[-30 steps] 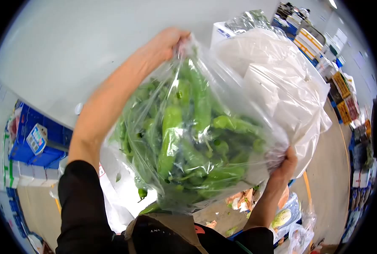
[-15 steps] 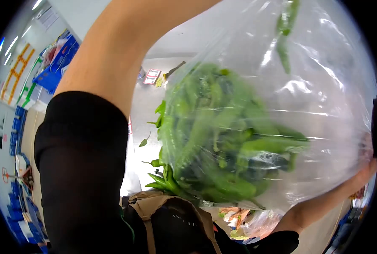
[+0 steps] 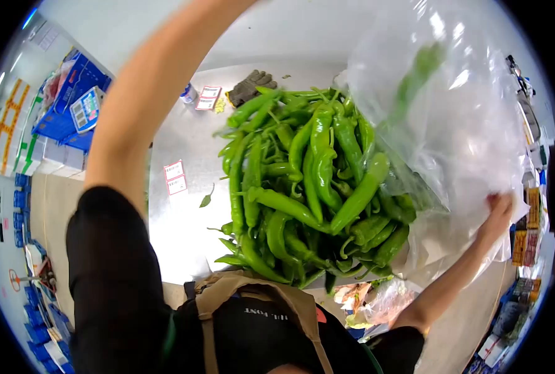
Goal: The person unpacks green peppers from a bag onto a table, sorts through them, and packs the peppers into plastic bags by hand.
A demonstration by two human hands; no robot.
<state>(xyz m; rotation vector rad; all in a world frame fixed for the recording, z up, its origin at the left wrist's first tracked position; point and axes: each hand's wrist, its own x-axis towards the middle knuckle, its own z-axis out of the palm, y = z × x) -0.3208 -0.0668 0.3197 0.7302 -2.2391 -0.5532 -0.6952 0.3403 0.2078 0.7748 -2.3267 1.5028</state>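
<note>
A large heap of long green peppers (image 3: 315,181) lies bare on the metal table (image 3: 178,224) in front of my body. To its right hangs a clear plastic bag (image 3: 464,124), its mouth at the heap's right side, with a blurred pepper showing through the film and a few more at its lower edge. My right hand (image 3: 501,209) is closed on the bag's lower right part. My left forearm reaches up past the top edge of the view, and the left hand's fingers are out of sight.
Behind the heap lie a dark glove (image 3: 251,87), a small jar (image 3: 189,94) and a label sheet (image 3: 208,98). More labels (image 3: 174,177) and a loose leaf (image 3: 207,196) are on the left. A blue crate (image 3: 72,106) stands far left; vegetable scraps (image 3: 377,302) are below the table's edge.
The peppers, earlier inside the bag, now lie uncovered on the table. The bag has moved to the right off most of them. My left hand has gone up out of view.
</note>
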